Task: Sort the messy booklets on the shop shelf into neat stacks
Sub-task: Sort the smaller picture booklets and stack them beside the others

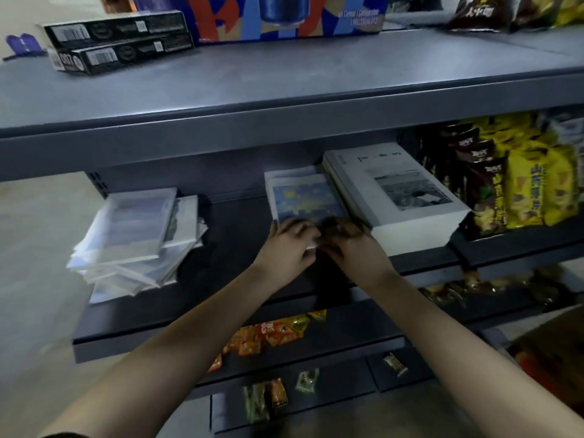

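Nearest, at 6 o'clock, loose snack packets (271, 336) lie on the lower shelf; they are no part of the job. Above them, both hands meet at the near edge of the blue-cover stack (306, 197) on the middle shelf (240, 222).

Left hand (289, 240): fingers curled, pinching that edge, judged to be squaring the booklets flush. Right hand (352, 246): fingers bent over the same edge, but blur and shadow prevent telling whether they grip.

At 3 o'clock of this stack, just beside it, stands a taller white stack (407, 191), already tidy. At 9 o'clock, well apart, the messy pile (136, 241) lies fanned, not yet sorted.
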Available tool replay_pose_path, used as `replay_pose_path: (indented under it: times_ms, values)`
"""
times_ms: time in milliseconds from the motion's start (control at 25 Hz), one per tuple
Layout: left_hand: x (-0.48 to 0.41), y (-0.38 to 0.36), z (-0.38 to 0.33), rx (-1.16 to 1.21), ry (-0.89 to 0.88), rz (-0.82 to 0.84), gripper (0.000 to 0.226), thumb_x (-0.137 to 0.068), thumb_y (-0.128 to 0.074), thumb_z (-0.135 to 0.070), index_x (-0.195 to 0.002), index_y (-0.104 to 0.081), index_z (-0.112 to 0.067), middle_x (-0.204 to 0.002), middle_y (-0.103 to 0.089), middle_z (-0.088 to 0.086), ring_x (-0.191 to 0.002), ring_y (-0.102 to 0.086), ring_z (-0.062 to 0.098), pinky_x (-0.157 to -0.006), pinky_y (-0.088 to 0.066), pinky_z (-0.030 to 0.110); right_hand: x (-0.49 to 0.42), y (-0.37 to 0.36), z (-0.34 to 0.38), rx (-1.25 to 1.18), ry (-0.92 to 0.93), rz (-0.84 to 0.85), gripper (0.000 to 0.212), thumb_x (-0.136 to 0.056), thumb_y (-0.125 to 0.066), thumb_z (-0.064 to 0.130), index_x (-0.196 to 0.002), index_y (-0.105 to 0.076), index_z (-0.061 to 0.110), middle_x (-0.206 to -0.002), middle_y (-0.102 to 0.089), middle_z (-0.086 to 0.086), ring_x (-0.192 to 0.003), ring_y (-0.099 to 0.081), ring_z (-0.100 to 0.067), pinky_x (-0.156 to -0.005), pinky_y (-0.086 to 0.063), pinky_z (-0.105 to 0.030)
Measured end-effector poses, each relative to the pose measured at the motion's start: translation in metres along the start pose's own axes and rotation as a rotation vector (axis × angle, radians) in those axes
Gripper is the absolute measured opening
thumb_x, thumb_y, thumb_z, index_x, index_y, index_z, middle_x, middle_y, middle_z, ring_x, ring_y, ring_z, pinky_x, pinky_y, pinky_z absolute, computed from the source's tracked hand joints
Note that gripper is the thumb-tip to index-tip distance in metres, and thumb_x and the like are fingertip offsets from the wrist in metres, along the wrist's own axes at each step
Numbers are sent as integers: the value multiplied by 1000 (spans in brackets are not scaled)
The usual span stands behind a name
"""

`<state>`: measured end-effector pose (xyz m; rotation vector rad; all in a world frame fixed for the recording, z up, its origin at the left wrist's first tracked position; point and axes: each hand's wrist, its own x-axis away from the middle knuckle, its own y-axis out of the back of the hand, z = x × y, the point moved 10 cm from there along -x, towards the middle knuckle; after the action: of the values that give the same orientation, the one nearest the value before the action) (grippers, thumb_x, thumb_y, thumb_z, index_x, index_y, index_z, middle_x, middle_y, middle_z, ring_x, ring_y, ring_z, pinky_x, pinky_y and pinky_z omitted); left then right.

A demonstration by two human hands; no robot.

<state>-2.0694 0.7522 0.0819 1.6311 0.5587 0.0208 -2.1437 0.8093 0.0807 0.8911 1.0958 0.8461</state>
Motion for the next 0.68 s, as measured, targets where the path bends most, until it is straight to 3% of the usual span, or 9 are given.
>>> replay_pose_path:
  times_ms: [80,160,280,360,440,680]
  values:
    - [-2,2,3,-31,-1,-16,37,-78,-64,-17,-113,-60,-5,-119,-62,13,-123,-47,33,-98,-38,58,1,-5,2,61,3,-27,31,-88,-47,29,-107,-69,19,-118,-61,-12,-112,-55,-39,-87,-52,-46]
    - [-7,0,7,-66,17,6,43,-81,-61,-19,-121,-55,-3,-122,-61,15,-128,-43,32,-103,-35,53,0,-11,3,79,0,-30,29,-86,-54,16,-113,-66,14,-119,-60,-14,-117,-53,-37,-87,-51,-44]
    - [-18,-7,12,-84,98,79,48,-88,-52,-23,-132,-43,-6,-130,-55,13,-136,-30,28,-113,-24,40,-9,-13,1,78,-73,-12,45,-80,-61,2,-125,-57,9,-128,-53,-19,-127,-45,-37,-94,-47,-48]
    - [-26,-13,14,-104,143,133,47,-90,-50,-22,-133,-39,-8,-130,-54,13,-136,-28,29,-114,-21,39,-17,-15,-1,113,-150,34,48,-90,-50,5,-138,-42,8,-146,-35,-20,-139,-25,-35,-112,-28,-46]
    - [-35,-17,20,-111,180,174,46,-91,-50,-21,-134,-37,-8,-127,-55,14,-133,-30,30,-113,-21,39,-26,-20,-2,100,-200,92,50,-97,-38,9,-146,-27,10,-155,-15,-15,-144,-7,-31,-116,-12,-39]
    - [-47,-25,35,-134,214,236,49,-90,-48,-11,-136,-34,-5,-129,-54,17,-129,-38,32,-112,-23,41,-34,-30,-3,113,-243,212,52,-99,-33,10,-148,-16,11,-156,-4,-18,-144,2,-35,-116,-10,-40]
